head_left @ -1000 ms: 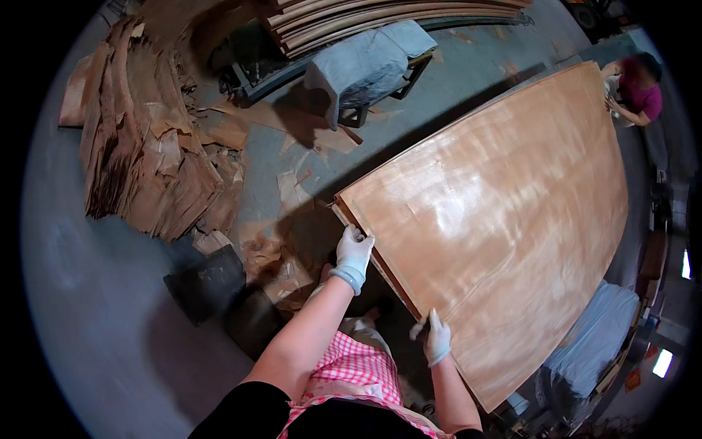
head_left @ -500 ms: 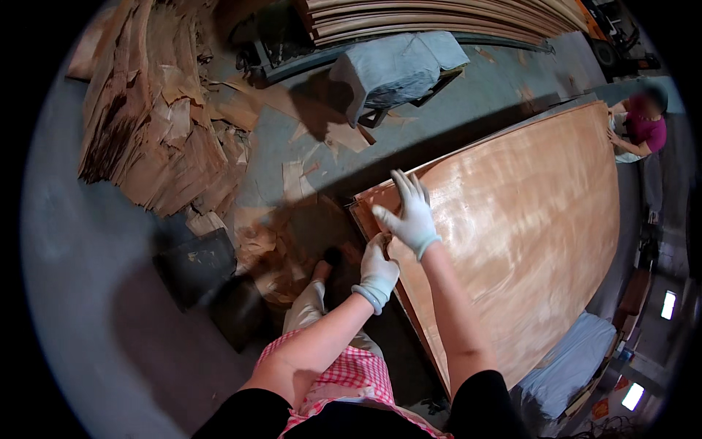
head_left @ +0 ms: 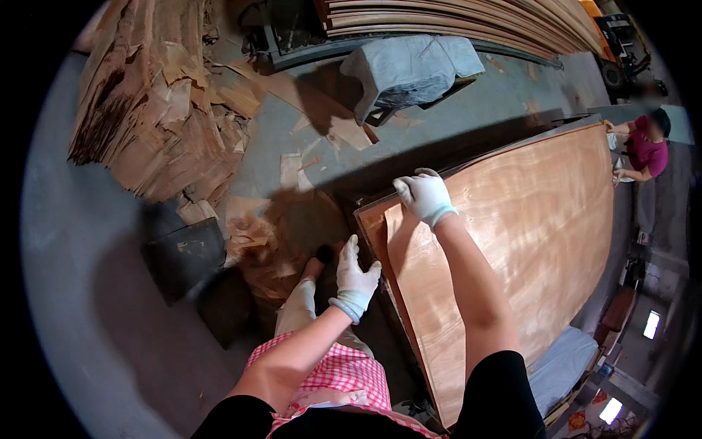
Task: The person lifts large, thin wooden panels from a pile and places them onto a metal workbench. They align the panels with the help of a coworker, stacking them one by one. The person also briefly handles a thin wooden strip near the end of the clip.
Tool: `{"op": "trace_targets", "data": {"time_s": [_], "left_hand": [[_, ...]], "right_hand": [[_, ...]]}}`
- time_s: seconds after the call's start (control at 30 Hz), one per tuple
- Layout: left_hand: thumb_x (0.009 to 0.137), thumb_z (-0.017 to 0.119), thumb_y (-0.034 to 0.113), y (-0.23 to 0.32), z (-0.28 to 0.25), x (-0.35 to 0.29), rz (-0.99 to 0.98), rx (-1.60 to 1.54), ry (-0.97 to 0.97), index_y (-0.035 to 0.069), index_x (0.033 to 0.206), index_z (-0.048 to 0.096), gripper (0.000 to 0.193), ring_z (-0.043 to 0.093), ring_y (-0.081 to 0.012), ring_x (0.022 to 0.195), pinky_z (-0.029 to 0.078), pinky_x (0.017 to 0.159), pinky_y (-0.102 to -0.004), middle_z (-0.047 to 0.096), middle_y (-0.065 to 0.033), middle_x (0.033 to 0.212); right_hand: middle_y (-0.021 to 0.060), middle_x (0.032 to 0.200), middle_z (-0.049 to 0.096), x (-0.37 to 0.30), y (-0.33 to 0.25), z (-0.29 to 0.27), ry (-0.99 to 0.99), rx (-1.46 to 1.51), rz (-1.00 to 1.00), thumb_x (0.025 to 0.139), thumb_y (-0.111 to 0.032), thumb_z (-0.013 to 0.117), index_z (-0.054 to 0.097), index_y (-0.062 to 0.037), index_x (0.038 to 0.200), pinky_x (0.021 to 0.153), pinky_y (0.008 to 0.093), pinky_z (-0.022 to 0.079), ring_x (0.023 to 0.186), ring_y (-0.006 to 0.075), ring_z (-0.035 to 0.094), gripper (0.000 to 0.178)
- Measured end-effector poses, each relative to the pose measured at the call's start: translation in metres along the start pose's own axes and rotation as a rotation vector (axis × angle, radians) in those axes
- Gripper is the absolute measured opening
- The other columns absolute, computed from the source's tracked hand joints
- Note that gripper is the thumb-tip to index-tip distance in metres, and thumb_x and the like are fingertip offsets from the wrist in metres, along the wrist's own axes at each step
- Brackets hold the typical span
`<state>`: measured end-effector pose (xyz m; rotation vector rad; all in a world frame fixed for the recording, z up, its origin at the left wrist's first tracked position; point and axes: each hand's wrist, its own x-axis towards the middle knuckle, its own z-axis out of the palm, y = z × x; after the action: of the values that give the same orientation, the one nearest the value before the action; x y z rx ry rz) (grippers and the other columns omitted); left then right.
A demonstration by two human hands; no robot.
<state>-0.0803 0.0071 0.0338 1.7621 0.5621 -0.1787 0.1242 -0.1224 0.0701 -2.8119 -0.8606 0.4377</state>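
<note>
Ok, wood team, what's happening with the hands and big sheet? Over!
Left hand open. Right hand curled near a corner of the top wood sheet, grip unclear. Co-worker at its far end.

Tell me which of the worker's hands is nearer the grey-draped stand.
Right. In the picture, the right hand is below the grey-draped stand, at the top veneer sheet; the left hand is lower and farther left.

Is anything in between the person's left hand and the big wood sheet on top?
Nothing visible blocks it. The left hand is beside the stack's near edge, and only a strip of the sheet underneath pokes out before the top sheet. It looks lower, so probably no obstacle.
</note>
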Motion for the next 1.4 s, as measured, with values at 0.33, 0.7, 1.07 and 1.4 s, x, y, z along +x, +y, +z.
{"op": "trace_targets", "data": {"time_s": [0.33, 0.7, 1.07, 1.4], "left_hand": [[0.065, 0.076, 0.032, 0.027, 0.029, 0.005, 0.161, 0.267, -0.26, 0.0, 0.126, 0.044, 0.076, 0.05, -0.0293, 0.113, 0.037, 0.097, -0.0379, 0.051, -0.0186, 0.121], [0.071, 0.068, 0.017, 0.056, 0.049, -0.045, 0.553, 0.345, -0.269, 0.001, 0.121, 0.043, 0.058, 0.045, -0.0347, 0.113, 0.035, 0.098, -0.0437, 0.05, -0.0199, 0.118], [0.063, 0.075, 0.014, 0.003, 0.088, -0.025, 0.308, 0.024, -0.191, 0.002, 0.133, 0.034, 0.081, 0.056, -0.0297, 0.095, 0.046, 0.082, -0.035, 0.056, -0.0185, 0.104], [0.077, 0.071, 0.022, 0.126, 0.072, -0.047, 0.072, 0.011, -0.459, -0.003, 0.059, 0.059, 0.033, 0.051, -0.0099, 0.046, 0.04, 0.045, -0.0293, 0.057, -0.0046, 0.052]], "right_hand": [[0.0094, 0.079, 0.066, -0.061, -0.003, -0.041, 0.379, 0.132, -0.094, 0.088, -0.021, 0.041, 0.068, -0.0093, 0.088, 0.087, 0.0415, 0.042, 0.086, 0.0317, 0.059, 0.029], [0.0058, 0.057, 0.051, -0.129, 0.004, -0.075, 0.611, 0.196, -0.1, 0.079, -0.007, 0.042, 0.067, -0.0029, 0.085, 0.092, 0.0422, 0.042, 0.062, 0.024, 0.055, 0.026], [0.0134, 0.116, 0.058, -0.203, -0.022, -0.072, 0.983, 0.288, 0.281, 0.094, -0.021, 0.031, 0.054, 0.0016, 0.115, 0.107, 0.0432, 0.023, 0.115, 0.0258, 0.05, 0.038], [0.0201, 0.107, 0.061, -0.36, -0.185, 0.11, 0.218, 1.302, 0.658, 0.09, -0.016, 0.05, 0.055, 0.0024, 0.115, 0.087, 0.0326, 0.045, 0.099, 0.0296, 0.058, 0.032]]}}
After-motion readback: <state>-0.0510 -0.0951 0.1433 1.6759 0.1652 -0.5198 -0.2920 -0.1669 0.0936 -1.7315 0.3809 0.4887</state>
